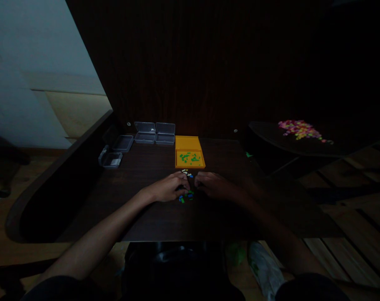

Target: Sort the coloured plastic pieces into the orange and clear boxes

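Both my hands rest on a dark wooden table in dim light. My left hand is curled, its fingers closed over a small pile of coloured pieces in blue, green and yellow. My right hand lies just right of the pile, fingers bent down onto it. What either hand grips is too small to name. Just beyond the hands stands an open orange box with green pieces in its front half. A few loose light pieces lie between the box and my fingers.
Several clear plastic boxes stand at the back left of the table, one open box near the left edge. A heap of pink and yellow pieces lies on a dark surface to the right. Wooden floor surrounds the table.
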The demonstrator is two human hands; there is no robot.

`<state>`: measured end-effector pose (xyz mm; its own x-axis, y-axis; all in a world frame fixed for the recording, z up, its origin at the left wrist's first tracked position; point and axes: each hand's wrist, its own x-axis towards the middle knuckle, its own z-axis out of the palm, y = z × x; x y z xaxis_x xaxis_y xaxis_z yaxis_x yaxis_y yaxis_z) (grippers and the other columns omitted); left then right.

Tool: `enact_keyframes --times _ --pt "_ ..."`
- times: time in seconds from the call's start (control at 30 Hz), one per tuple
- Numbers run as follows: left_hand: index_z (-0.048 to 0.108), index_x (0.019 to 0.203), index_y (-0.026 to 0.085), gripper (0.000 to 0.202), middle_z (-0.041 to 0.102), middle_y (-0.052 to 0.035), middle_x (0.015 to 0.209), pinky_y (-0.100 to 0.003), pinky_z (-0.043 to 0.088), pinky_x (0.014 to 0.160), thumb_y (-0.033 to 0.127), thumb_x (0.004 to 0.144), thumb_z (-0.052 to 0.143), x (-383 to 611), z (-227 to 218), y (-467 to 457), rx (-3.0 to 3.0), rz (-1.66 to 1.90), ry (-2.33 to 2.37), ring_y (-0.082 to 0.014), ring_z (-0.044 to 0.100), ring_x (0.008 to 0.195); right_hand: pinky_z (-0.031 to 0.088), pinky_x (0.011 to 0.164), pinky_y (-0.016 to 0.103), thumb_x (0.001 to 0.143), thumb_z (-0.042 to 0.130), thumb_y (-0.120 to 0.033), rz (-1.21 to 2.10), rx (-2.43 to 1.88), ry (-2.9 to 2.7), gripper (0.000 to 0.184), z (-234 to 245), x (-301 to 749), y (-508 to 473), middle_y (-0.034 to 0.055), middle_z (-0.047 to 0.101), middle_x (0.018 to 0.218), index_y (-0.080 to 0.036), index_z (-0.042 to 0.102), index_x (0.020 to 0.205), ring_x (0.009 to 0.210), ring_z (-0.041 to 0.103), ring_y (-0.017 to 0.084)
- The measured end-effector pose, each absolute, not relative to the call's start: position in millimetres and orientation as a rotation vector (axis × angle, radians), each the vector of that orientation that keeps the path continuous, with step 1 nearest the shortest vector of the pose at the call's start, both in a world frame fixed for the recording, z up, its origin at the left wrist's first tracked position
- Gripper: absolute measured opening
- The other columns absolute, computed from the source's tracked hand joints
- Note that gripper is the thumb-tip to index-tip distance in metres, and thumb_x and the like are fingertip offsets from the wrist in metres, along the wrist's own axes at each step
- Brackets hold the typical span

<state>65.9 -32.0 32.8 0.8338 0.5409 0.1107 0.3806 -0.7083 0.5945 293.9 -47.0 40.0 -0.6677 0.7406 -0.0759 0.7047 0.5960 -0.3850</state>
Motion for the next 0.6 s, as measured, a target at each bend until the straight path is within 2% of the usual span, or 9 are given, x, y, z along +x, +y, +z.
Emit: enact_keyframes --times 0.27,0.6 --pt "0.067 0.086 0.016 0.019 0.065 -0.0056 0.089 -0.029 0.045 0.089 0.018 0.093 0.050 68.1 32.9 -34.1 2.584 0.416 0.602 -0.0165 0.059 0.090 0.040 0.075 0.027 0.085 0.055 -0.011 0.550 -1.160 -2.620 0.008 48.8 299.3 -21.8 0.0038 0.062 0.088 -0.018 0.059 0.089 0.082 0.056 0.016" --pt "0.069 0.089 0.017 0.022 0.061 -0.0055 0.090 -0.028 0.045 0.086 0.019 0.094 0.047 66.1 31.9 -34.0 2.651 0.388 0.548 -0.0156 0.057 0.086 0.040 0.066 0.023 0.081 0.061 -0.010 0.379 -1.377 -2.410 0.008 52.3 303.0 28.7 0.0051 0.065 0.086 -0.014 0.066 0.086 0.071 0.056 0.013"
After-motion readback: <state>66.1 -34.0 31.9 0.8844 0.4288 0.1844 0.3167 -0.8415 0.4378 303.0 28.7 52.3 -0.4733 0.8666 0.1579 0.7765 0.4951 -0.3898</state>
